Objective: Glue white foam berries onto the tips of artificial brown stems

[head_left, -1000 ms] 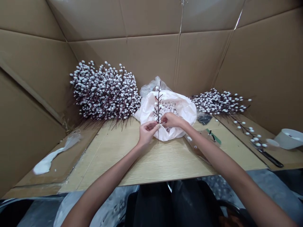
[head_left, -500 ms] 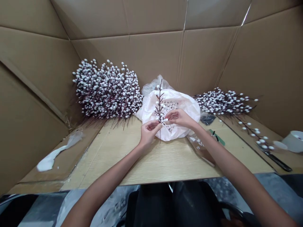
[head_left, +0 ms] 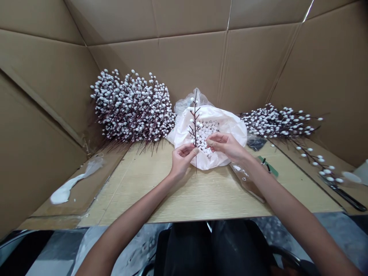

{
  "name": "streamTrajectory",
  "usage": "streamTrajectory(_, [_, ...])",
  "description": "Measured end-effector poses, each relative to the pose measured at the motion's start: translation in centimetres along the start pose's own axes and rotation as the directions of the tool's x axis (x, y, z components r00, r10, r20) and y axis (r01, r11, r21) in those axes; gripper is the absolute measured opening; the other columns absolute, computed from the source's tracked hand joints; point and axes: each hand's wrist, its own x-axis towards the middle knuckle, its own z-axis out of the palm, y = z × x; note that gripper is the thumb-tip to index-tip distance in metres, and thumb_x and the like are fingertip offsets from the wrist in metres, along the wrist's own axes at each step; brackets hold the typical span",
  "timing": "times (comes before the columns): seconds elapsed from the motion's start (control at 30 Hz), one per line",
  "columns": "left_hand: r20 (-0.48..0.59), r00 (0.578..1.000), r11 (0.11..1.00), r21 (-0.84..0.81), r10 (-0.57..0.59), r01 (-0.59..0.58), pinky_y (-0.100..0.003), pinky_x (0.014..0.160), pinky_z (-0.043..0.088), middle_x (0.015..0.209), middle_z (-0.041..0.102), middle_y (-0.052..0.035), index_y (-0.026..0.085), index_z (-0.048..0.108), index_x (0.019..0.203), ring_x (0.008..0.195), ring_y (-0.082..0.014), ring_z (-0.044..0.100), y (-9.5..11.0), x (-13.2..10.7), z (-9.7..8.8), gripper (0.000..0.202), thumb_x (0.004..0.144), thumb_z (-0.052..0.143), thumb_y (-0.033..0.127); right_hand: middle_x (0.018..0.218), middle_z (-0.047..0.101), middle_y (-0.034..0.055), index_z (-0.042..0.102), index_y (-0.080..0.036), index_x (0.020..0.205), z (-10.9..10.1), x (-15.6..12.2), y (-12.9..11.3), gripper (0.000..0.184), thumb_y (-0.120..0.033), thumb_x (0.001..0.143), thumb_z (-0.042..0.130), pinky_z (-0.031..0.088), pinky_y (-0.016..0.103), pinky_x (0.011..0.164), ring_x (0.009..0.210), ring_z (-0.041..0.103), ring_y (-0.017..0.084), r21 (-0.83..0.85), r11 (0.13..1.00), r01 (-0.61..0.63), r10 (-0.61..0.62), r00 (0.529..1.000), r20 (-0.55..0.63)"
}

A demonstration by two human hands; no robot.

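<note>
My left hand (head_left: 183,156) pinches the lower stem of a thin brown artificial twig (head_left: 196,128), which stands nearly upright. A few white berries sit on its side branches, and other branch tips are bare. To the right of the stem, apart from it, is my right hand (head_left: 225,146), with thumb and fingertips closed together. Whatever may be between those fingertips is too small to make out. Behind and below both hands lies an opened white plastic bag (head_left: 234,128) full of loose white berries (head_left: 211,126).
Finished berry sprays (head_left: 132,107) are heaped at the back left, with a smaller heap (head_left: 276,122) at the right. Further right lie a single spray (head_left: 316,161), a black-handled knife (head_left: 349,198) and a white cup (head_left: 362,172). Cardboard walls (head_left: 192,57) surround the table.
My right hand has drawn back to the right, away from the twig's stem. The left hand keeps its hold on the twig. The view has shifted slightly.
</note>
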Motion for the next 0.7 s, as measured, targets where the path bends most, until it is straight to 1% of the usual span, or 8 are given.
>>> streamTrajectory(0.07, [-0.021, 1.000, 1.000, -0.013, -0.018, 0.018, -0.025, 0.068, 0.050, 0.070, 0.070, -0.0028, 0.015, 0.070, 0.073, 0.065, -0.0127, 0.062, 0.0, 0.0, 0.0, 0.025, 0.054, 0.083, 0.024, 0.081, 0.068, 0.0010, 0.070, -0.019, 0.079, 0.1, -0.1, 0.0, 0.027, -0.033, 0.059, 0.082, 0.053, 0.026, 0.069, 0.068, 0.061, 0.010, 0.087, 0.996, -0.009, 0.010, 1.000, -0.007])
streamTrajectory(0.13, [-0.037, 0.999, 1.000, -0.010, -0.025, 0.025, -0.027, 0.069, 0.051, 0.073, 0.072, -0.0044, 0.014, 0.071, 0.074, 0.066, -0.0140, 0.064, -0.1, -0.1, 0.0, 0.028, 0.053, 0.083, 0.026, 0.084, 0.069, 0.0012, 0.072, -0.019, 0.081, 0.2, -0.2, 0.0, 0.030, -0.031, 0.057, 0.084, 0.054, 0.031, 0.077, 0.071, 0.065, 0.012, 0.154, 0.988, -0.022, 0.023, 1.000, -0.002])
streamTrajectory(0.2, [-0.045, 0.999, 1.000, 0.009, -0.016, 0.016, -0.028, 0.069, 0.051, 0.075, 0.073, -0.0059, 0.013, 0.071, 0.073, 0.068, -0.0153, 0.065, 0.0, -0.2, 0.0, 0.027, 0.053, 0.084, 0.027, 0.085, 0.070, 0.0021, 0.072, -0.017, 0.081, 0.3, -0.3, -0.1, 0.033, -0.034, 0.055, 0.085, 0.054, 0.035, 0.082, 0.071, 0.067, 0.013, 0.194, 0.980, -0.030, 0.033, 0.999, -0.013])
streamTrajectory(0.27, [-0.046, 0.999, 1.000, 0.021, -0.005, 0.006, -0.028, 0.069, 0.052, 0.074, 0.073, -0.0060, 0.013, 0.071, 0.072, 0.068, -0.0158, 0.065, 0.1, -0.2, 0.0, 0.027, 0.053, 0.084, 0.028, 0.086, 0.071, 0.0023, 0.072, -0.017, 0.084, 0.4, -0.4, -0.1, 0.036, -0.035, 0.056, 0.085, 0.055, 0.035, 0.081, 0.069, 0.067, 0.013, 0.207, 0.978, -0.030, 0.035, 0.999, -0.024])
streamTrajectory(0.33, [-0.041, 0.999, 1.000, 0.023, -0.001, 0.002, -0.028, 0.069, 0.052, 0.074, 0.074, -0.0060, 0.014, 0.072, 0.071, 0.068, -0.0160, 0.066, 0.3, -0.2, 0.0, 0.026, 0.053, 0.084, 0.027, 0.082, 0.070, 0.0011, 0.072, -0.017, 0.085, 0.6, -0.4, -0.1, 0.036, -0.035, 0.057, 0.085, 0.056, 0.034, 0.077, 0.065, 0.066, 0.012, 0.212, 0.977, -0.012, 0.022, 0.999, -0.046])
streamTrajectory(0.47, [-0.050, 0.999, 1.000, 0.023, -0.009, 0.011, -0.029, 0.067, 0.053, 0.070, 0.073, -0.0051, 0.013, 0.072, 0.069, 0.065, -0.0156, 0.065, 0.8, -0.4, 0.3, 0.025, 0.051, 0.085, 0.025, 0.069, 0.067, 0.0002, 0.068, -0.014, 0.072, 1.5, -0.5, 0.0, 0.032, -0.038, 0.058, 0.084, 0.059, 0.034, 0.072, 0.064, 0.067, 0.014, 0.207, 0.976, 0.069, -0.048, 0.993, -0.105])
streamTrajectory(0.6, [-0.047, 0.999, 1.000, -0.014, -0.021, 0.020, -0.025, 0.063, 0.052, 0.063, 0.069, -0.0016, 0.014, 0.070, 0.067, 0.059, -0.0126, 0.063, 1.2, -0.9, 0.9, 0.023, 0.050, 0.084, 0.021, 0.079, 0.068, 0.0021, 0.064, -0.015, 0.073, 2.5, -0.9, -0.2, 0.033, -0.041, 0.062, 0.081, 0.059, 0.040, 0.077, 0.075, 0.070, 0.018, 0.237, 0.960, 0.148, -0.124, 0.986, -0.112])
streamTrajectory(0.7, [-0.043, 0.999, 1.000, -0.012, -0.014, 0.014, -0.025, 0.062, 0.052, 0.063, 0.069, -0.0016, 0.014, 0.068, 0.066, 0.059, -0.0127, 0.063, 1.4, -1.1, 1.4, 0.021, 0.052, 0.083, 0.021, 0.084, 0.068, 0.0018, 0.061, -0.017, 0.074, 3.0, -1.3, -0.4, 0.035, -0.042, 0.062, 0.081, 0.059, 0.037, 0.074, 0.076, 0.070, 0.018, 0.254, 0.956, 0.143, -0.116, 0.986, -0.121])
